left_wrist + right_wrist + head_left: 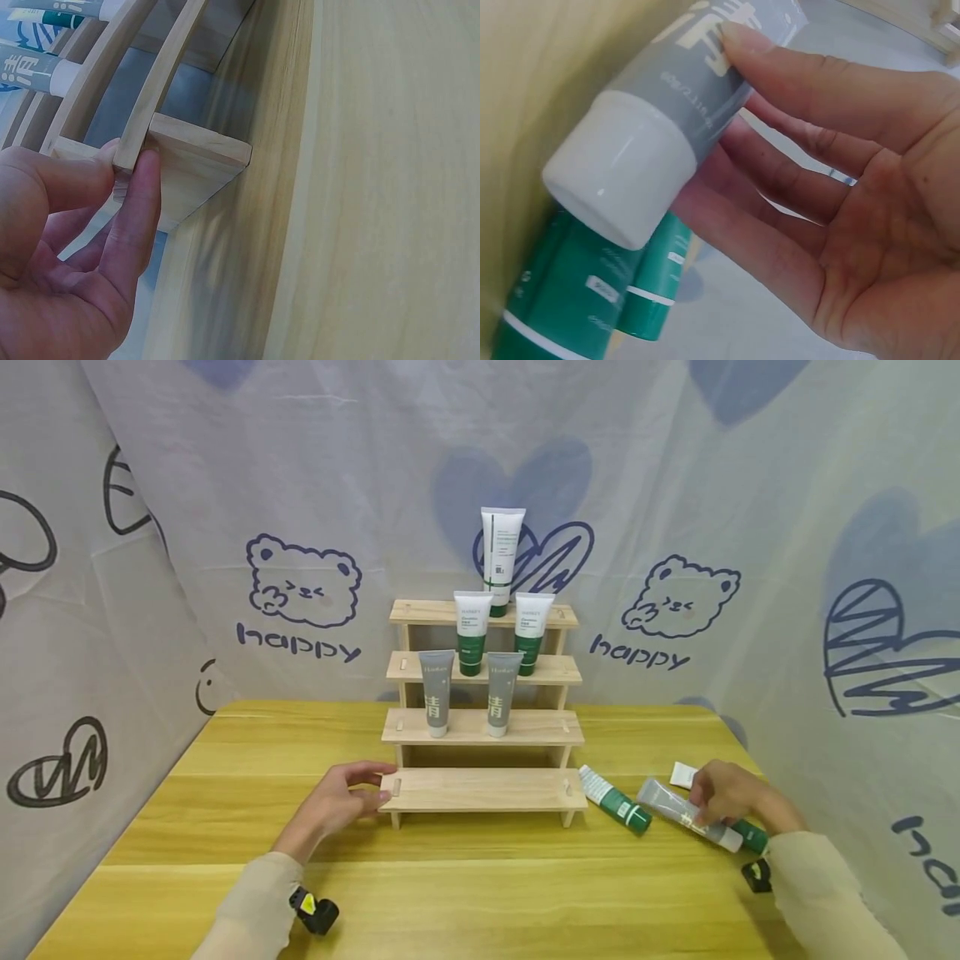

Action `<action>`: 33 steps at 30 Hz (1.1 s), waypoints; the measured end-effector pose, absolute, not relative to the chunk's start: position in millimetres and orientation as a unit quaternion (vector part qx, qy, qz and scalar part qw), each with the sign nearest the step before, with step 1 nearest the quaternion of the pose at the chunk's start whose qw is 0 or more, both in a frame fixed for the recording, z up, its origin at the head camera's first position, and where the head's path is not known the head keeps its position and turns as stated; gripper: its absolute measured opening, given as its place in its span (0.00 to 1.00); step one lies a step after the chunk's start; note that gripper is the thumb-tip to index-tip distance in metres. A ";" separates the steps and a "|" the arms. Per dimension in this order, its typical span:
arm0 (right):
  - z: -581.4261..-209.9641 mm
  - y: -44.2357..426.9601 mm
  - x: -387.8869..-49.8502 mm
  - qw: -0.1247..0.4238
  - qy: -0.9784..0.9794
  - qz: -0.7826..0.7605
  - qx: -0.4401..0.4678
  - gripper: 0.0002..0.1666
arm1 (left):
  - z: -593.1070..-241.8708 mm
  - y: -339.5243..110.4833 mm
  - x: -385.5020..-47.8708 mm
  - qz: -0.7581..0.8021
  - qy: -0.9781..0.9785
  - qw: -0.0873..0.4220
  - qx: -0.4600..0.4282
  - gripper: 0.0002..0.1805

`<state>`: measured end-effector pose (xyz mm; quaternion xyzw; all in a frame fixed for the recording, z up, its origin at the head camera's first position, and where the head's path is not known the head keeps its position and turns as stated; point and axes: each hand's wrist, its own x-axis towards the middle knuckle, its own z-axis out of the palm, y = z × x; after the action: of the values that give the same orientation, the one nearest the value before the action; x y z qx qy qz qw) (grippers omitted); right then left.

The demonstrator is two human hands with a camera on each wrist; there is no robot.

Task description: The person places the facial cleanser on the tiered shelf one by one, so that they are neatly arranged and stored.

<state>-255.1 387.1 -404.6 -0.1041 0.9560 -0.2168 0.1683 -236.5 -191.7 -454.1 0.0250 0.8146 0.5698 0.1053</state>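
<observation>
My left hand [337,797] grips the left end of the lowest shelf of a stepped wooden display stand [480,789], thumb and fingers around the board's edge in the left wrist view. At the right, my right hand [735,793] pinches a grey squeeze tube [667,802] with a white cap. In the right wrist view the thumb lies on the grey tube's lettering, above two green-ended tubes [577,292]. A white-and-green tube [618,802] lies between the stand and the grey tube. Another white-and-green tube [752,835] is partly hidden under the right hand and grey tube.
On the stand's upper steps stand a tall white tube [502,547], two white-and-green tubes [471,631], and two grey tubes [437,693] on the step below. A yellow wood-grain table [450,893] carries everything. Printed cloth [420,460] hangs behind and at both sides.
</observation>
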 end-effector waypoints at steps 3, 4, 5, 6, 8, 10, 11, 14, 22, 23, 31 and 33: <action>-397.9 386.9 -256.4 0.162 0.952 -0.232 -0.114 0.11 | -453.6 -191.5 -236.0 0.570 0.814 0.106 0.031 0.24; -395.5 386.3 -256.9 0.159 0.952 -0.237 -0.114 0.11 | -453.2 -191.2 -235.6 0.572 0.813 0.106 0.032 0.24; -393.4 385.6 -257.5 0.153 0.952 -0.237 -0.118 0.11 | -453.0 -191.1 -235.2 0.572 0.812 0.107 0.035 0.25; -391.3 384.9 -258.2 0.149 0.952 -0.238 -0.121 0.11 | -452.6 -191.1 -234.8 0.573 0.812 0.107 0.037 0.25; -388.4 383.1 -259.9 0.137 0.953 -0.239 -0.128 0.10 | -452.5 -191.1 -234.3 0.574 0.811 0.107 0.039 0.25; -385.9 380.6 -261.3 0.126 0.951 -0.249 -0.136 0.11 | -452.6 -191.3 -234.4 0.574 0.811 0.108 0.039 0.25; -385.0 379.1 -262.2 0.121 0.949 -0.253 -0.141 0.11 | -452.7 -191.6 -234.7 0.573 0.811 0.108 0.040 0.25; -382.0 372.4 -264.1 0.105 0.945 -0.270 -0.151 0.11 | -453.3 -192.2 -235.9 0.573 0.811 0.109 0.033 0.25; -375.1 350.5 -270.0 0.064 0.951 -0.265 -0.149 0.13 | -452.4 -192.0 -235.3 0.572 0.812 0.110 0.033 0.24; -374.7 347.7 -271.0 0.060 0.952 -0.264 -0.142 0.13 | -452.4 -191.8 -234.9 0.571 0.813 0.110 0.033 0.24; -369.8 327.3 -275.1 0.018 0.946 -0.302 -0.119 0.15 | -452.4 -192.0 -235.5 0.575 0.810 0.111 0.036 0.25; -368.0 321.9 -275.6 0.012 0.941 -0.317 -0.114 0.16 | -452.1 -192.3 -235.3 0.577 0.808 0.111 0.038 0.25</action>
<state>-275.6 321.9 -368.0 -0.1142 0.9413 -0.3174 0.0117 -235.3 -192.3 -452.1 0.0382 0.8083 0.5769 0.1115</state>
